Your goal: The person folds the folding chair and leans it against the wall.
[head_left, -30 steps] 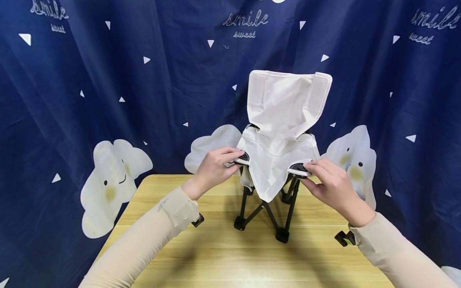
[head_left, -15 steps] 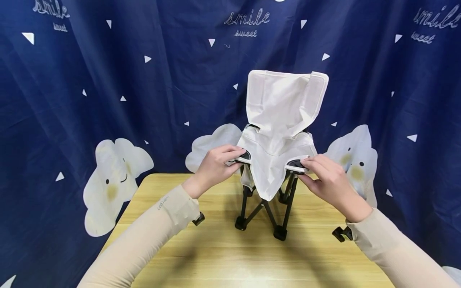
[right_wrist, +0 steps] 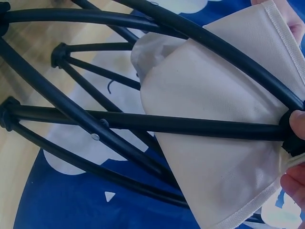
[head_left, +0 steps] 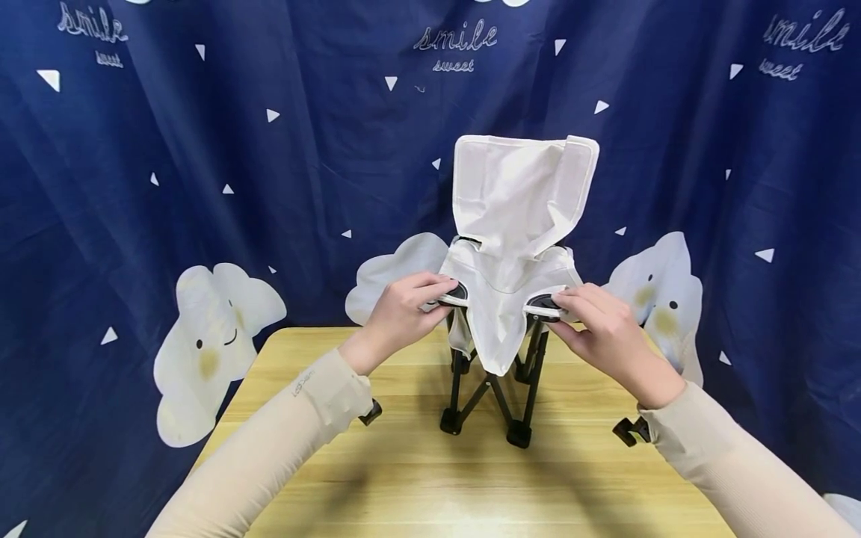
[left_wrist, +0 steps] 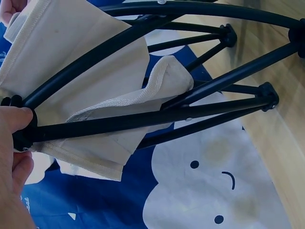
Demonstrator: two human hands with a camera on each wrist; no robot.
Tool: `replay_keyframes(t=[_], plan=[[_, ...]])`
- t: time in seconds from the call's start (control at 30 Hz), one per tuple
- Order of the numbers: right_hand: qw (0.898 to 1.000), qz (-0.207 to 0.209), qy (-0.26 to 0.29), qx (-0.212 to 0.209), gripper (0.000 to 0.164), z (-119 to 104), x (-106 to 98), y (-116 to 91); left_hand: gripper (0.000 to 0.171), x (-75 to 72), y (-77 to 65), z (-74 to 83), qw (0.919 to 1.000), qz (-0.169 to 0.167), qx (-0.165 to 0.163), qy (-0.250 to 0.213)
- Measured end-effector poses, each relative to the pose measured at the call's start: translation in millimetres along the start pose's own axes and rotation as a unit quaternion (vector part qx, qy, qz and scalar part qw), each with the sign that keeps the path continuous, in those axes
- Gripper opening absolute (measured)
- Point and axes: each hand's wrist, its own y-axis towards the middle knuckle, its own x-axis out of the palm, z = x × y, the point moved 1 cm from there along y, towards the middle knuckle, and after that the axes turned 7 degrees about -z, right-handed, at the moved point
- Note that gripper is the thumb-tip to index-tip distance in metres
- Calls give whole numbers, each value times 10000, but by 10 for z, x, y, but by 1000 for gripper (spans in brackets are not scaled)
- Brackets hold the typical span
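A small folding chair [head_left: 499, 329] with white fabric and thin black legs stands upright on the table, its seat sagging into a point at the front. My left hand [head_left: 406, 306] pinches the black front corner of the seat on the left, thumb below and fingers above. On the other side, my right hand [head_left: 605, 329] grips the matching right corner. The left wrist view shows the crossed black legs [left_wrist: 105, 125] and the underside of the seat fabric [left_wrist: 95, 62]. In the right wrist view, the thumb presses the corner joint where black tubes [right_wrist: 200, 126] meet.
The light wooden table [head_left: 403, 478] reaches forward to a dark blue curtain [head_left: 336, 149] printed with clouds and triangles. Black clips [head_left: 632, 431] from the wrist cameras hang below the cuffs.
My right hand has moved left with its seat corner, drawing the two corners closer together. The chair's right legs and backrest have shifted left; the left hand stays nearly still.
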Motion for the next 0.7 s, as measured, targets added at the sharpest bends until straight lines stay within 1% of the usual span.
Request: replay_keyframes(t=[0.1,0.27,0.33,0.4,0.43,0.53,0.63,0.67,0.7], plan=[[9998,-21,146,112,43,-3,2,5,37,-6,2,5,10000,18,41,36],[9989,-55,387,262,44,-2,-8,1,34,-9,5,0,9999,-87,75,32],[9980,-53,524,335,37,2,-13,-2,33,-12,9,-3,9999,-126,62,-40],[9968,-83,666,433,24,6,-19,-2,31,-13,12,-10,9998,-142,41,-138],[9962,-104,724,475,20,9,-23,-2,31,-14,12,-14,9997,-148,28,-189],[9950,-172,824,540,26,21,-33,-2,31,-21,12,-26,9994,-160,5,-317],[9952,-226,806,509,21,25,-43,-6,30,-31,2,-41,9990,-210,24,-399],[9954,-232,789,494,24,23,-46,-8,31,-35,-2,-46,9988,-233,38,-423],[9955,-233,780,482,30,20,-51,-12,31,-40,-7,-50,9986,-263,54,-448]])
